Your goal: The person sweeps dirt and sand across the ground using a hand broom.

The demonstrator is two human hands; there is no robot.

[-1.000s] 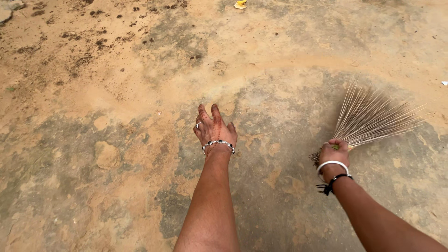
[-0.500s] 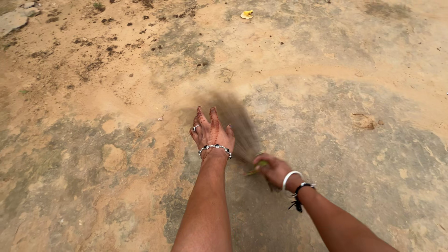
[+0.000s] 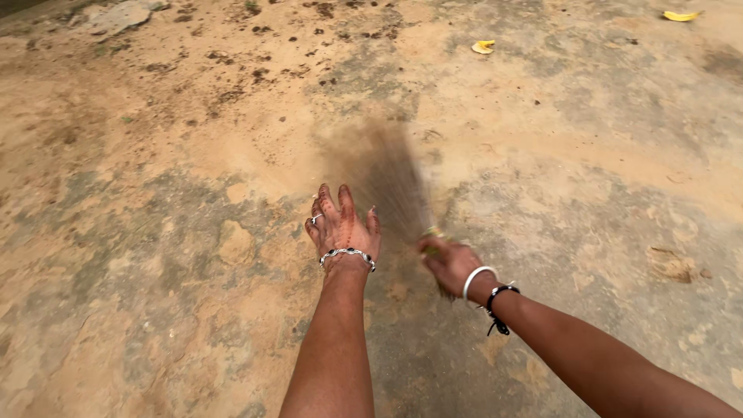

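right hand [image 3: 447, 263]: fist closed round the broom [image 3: 387, 182] handle, centre frame
broom: a second ago it was fanned out at the right, now it's a blur just past the left hand, so mid-sweep
left hand [image 3: 343, 224]: fingers spread, holding nothing, hovering beside the bristles
ground [image 3: 155, 255]: dusty dirt, wide open all round
leaves [image 3: 483, 47]: yellow, top right, well away

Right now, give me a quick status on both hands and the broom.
Right hand gripping the broom, bristles blurred over sandy ground. Left hand open, empty. Yellow leaf ahead.
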